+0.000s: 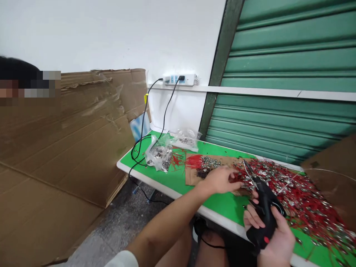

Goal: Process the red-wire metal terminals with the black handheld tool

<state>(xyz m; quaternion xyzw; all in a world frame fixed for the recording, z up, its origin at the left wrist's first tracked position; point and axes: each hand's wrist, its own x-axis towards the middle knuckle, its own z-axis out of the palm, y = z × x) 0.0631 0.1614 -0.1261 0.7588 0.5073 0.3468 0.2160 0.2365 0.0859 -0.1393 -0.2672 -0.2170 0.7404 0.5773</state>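
The step in hand looked like work with the gun (265, 202) on the small parts. The right hand (280, 237) was wrapped around its handle; the tip pointed up and away from the person, near the left hand's fingertips. The left hand (218, 180) reached over the cardboard (191, 178) on the counter (175, 185), thumb and fingers curled at the near side of the parts; whether they pinched one could not be told. Red wires (194, 161) lay in a row on the cardboard, metal pieces (211, 163) just beside them, and a loose pile (303, 200) spread to the right of the gun. The next move seemed to call for a steady left hand, the tip brought onto one part, and fingers kept off the tip.
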